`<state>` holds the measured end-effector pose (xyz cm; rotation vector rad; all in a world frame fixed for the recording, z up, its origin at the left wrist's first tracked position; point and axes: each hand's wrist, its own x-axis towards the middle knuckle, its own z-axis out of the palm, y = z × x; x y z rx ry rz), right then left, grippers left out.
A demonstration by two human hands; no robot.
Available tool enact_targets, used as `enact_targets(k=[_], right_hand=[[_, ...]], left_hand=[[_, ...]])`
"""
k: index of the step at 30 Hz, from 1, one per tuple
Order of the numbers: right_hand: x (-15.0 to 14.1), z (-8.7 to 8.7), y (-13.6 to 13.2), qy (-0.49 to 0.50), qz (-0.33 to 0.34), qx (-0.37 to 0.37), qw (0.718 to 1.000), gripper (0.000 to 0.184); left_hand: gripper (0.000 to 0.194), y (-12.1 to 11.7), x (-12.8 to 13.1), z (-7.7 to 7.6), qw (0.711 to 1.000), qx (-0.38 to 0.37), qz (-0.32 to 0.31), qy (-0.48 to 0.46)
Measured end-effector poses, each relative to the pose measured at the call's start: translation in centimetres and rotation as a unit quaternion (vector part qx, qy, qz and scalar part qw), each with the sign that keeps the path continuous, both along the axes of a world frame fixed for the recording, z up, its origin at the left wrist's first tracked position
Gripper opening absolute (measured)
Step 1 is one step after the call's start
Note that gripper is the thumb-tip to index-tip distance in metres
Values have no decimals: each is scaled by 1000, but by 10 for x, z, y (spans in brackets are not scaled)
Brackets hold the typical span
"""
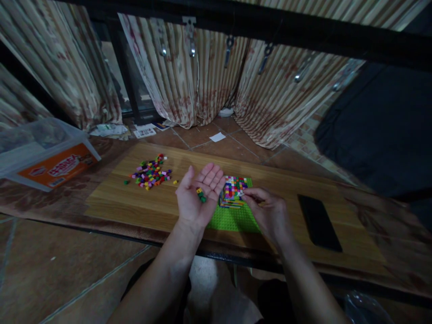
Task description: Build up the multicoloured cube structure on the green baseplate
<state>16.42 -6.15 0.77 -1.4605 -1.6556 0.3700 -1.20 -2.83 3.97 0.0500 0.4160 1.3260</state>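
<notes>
My left hand (199, 198) is turned palm up with its fingers stretched out. A few small green and yellow toy bricks (201, 195) lie on that palm. Beside it stands a block built of many coloured toy bricks (232, 186), fixed on a bright green baseplate (224, 220). My right hand (268, 213) has thumb and forefinger pinched at the block's right side. What sits between those fingertips is too small to make out. Part of the block's left side is hidden behind my left hand.
Loose coloured bricks (151, 173) are heaped on the left of the wooden board (114, 198). A black phone (319, 222) lies to the right. At the far left stands a clear plastic box (64, 139) with an orange label. Striped curtains (189, 81) hang behind.
</notes>
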Motion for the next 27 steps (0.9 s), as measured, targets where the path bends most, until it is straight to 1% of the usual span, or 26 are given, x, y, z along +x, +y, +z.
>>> enact_targets(k=[9, 14, 19, 23, 27], right_hand=[[-2, -1, 1, -30, -2, 13, 999, 11], [5, -3, 2, 14, 11, 3, 1000, 12], [10, -1, 2, 48, -7, -11, 999, 13], [8, -1, 3, 35, -11, -9, 999, 14], [7, -4, 3, 13, 6, 2, 1000, 15]], left_hand=[[34, -1, -1, 0, 1000, -4, -1, 5], [34, -1, 0, 1, 1000, 0, -4, -5], [34, -2, -1, 2, 1000, -2, -4, -14], [34, -2, 0, 2, 1000, -9, -3, -9], [34, -1, 0, 1, 1000, -6, -6, -9]])
